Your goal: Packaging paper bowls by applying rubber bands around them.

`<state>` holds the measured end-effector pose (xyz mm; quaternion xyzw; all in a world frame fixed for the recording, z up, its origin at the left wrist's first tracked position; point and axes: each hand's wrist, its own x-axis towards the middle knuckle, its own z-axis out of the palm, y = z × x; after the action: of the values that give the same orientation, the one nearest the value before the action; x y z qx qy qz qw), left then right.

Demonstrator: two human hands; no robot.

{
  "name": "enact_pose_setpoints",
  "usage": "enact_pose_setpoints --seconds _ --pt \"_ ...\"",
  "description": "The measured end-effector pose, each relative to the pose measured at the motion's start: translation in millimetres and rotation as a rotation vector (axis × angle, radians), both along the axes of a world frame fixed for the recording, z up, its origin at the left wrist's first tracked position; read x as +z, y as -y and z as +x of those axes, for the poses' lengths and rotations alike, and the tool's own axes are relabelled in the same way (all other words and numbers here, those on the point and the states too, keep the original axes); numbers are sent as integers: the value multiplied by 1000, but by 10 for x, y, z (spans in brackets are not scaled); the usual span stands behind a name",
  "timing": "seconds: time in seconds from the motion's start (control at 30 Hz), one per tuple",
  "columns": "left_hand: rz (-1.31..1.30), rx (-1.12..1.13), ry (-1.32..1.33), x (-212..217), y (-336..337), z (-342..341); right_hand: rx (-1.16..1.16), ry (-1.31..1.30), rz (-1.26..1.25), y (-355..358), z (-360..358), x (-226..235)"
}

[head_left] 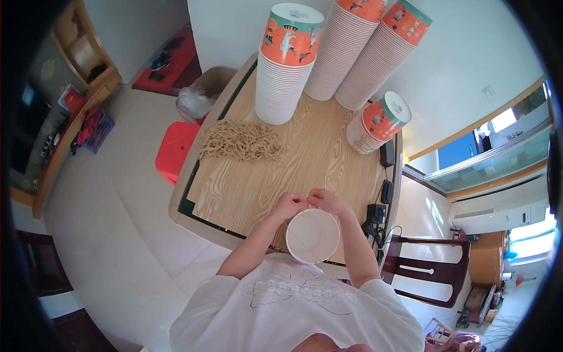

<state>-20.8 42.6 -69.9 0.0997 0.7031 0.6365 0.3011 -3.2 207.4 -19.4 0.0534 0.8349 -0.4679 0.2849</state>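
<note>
Your left hand [287, 206] and your right hand [326, 201] meet at the far rim of a white paper bucket [312, 236], which sits open side up just in front of your chest, over the near edge of the wooden desk [246, 188]. Both hands have their fingers curled in a closed grip at that rim, fingertips touching or nearly touching each other; whatever thin thing they may be pinching there is too small to make out, though a faint thin line runs across the bucket's open mouth. Farther out on the desk, well apart from your hands, lies a loose heap of tan cord [241, 141]. Beyond it stand tall stacks of the same kind of bucket, turned upside down, white below with orange and teal printed bands at the top: one tall stack [285, 64] just behind the cord and two more leaning stacks [363, 53] beside it toward the wall. A short stack [378, 123] lies tilted near the desk's right edge, close to a few black power adapters [385, 176]. A red stool [175, 149] stands on the floor to the left of the desk.
</note>
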Motion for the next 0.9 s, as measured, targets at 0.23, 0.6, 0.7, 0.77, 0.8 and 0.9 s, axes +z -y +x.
enact_pose_setpoints --seconds 0.23,0.6,0.7,0.77,0.8,0.9 --pt "131 42 89 -175 27 -18 -68 -57 -107 -22 21 -141" --pt "410 -281 257 -24 237 -140 -93 -85 -18 -34 19 -226" --pt "397 -277 203 -103 219 -171 -106 -53 -16 -29 32 -199" --pt "373 -288 137 -211 211 -177 -96 -56 -17 -11 43 -172" --pt "374 -288 137 -229 200 -167 -96 -56 -17 2 49 -149" --pt "224 -223 -168 -262 168 -118 -128 -19 -2 45 56 -87"
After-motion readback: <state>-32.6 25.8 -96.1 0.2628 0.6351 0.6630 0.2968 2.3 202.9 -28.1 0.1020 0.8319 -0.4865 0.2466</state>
